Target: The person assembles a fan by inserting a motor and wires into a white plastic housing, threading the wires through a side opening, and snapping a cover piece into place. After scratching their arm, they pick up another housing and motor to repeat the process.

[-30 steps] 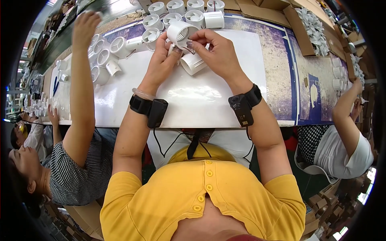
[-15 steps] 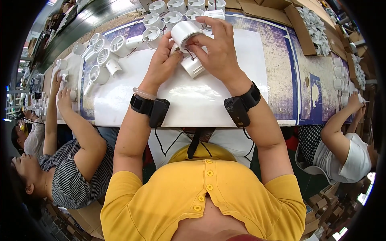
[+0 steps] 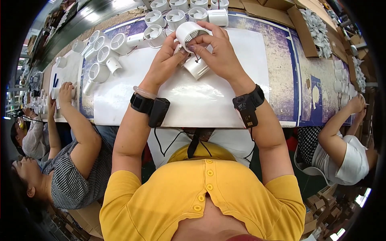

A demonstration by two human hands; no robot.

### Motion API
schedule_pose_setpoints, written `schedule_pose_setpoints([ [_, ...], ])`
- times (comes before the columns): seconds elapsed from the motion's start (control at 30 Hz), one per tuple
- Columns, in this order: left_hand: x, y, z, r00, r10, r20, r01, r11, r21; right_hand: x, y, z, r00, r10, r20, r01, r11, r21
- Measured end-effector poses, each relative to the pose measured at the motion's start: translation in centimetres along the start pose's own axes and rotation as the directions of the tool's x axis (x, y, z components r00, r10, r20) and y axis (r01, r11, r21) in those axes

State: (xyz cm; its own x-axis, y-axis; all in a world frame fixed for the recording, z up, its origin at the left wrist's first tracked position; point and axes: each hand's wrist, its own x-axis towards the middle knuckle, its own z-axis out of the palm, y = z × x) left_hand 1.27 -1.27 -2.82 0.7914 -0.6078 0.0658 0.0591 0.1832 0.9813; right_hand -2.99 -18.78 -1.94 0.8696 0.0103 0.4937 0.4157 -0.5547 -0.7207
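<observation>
Between my hands is a round white fan housing [image 3: 183, 33], tilted so that the slatted grille inside its open end shows. My left hand [image 3: 165, 61] closes on its left side. My right hand [image 3: 219, 54] grips the rim from the right, with thumb and fingertips at the opening, by a thin dark wire. Just below, a white handle-like piece [image 3: 197, 68] with slots hangs at a slant or lies on the white sheet; whether it is joined to the housing is hidden by my fingers.
Several white housings with fan blades [image 3: 176, 18] stand in rows at the back. Several grilled fans with handles [image 3: 97, 72] lie on the left. A carton [image 3: 302, 30] of white blades stands back right. One co-worker's hand [image 3: 66, 94] is at the left; another person [image 3: 345, 148] works at the right.
The housing has turned slightly, showing more of its grille. My right wrist has shifted a little to the right. The left co-worker's hands have come nearer the table's front edge.
</observation>
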Motion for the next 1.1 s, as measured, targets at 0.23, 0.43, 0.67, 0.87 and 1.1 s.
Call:
schedule_pose_setpoints([
  [0.23, 0.0, -0.1, -0.1, 1.0, 0.012, 0.009, -0.012, 1.0, -0.023, 0.2, -0.6, -0.6, 1.0, -0.007, 0.026, 0.008, 0.999, -0.031],
  [0.43, -0.1, -0.1, 0.1, 1.0, 0.025, 0.0, -0.025, 1.0, 0.007, 0.1, -0.1, -0.4, 0.998, -0.059, -0.008, 0.058, 0.996, -0.069],
  [0.67, -0.1, 0.3, 0.0, 1.0, -0.015, 0.026, 0.014, 1.0, 0.009, 0.2, -0.1, -0.7, 0.993, -0.12, 0.016, 0.121, 0.981, -0.153],
  [0.87, -0.1, 0.2, -0.2, 1.0, -0.011, -0.013, 0.011, 1.0, 0.015, 0.2, -0.7, -0.9, 0.979, -0.203, 0.013, 0.202, 0.96, -0.192],
  [1.1, -0.4, 1.0, -0.5, 0.998, -0.032, -0.048, 0.032, 0.999, 0.01, 0.0, -1.4, -0.7, 0.969, -0.248, 0.012, 0.243, 0.941, -0.234],
])
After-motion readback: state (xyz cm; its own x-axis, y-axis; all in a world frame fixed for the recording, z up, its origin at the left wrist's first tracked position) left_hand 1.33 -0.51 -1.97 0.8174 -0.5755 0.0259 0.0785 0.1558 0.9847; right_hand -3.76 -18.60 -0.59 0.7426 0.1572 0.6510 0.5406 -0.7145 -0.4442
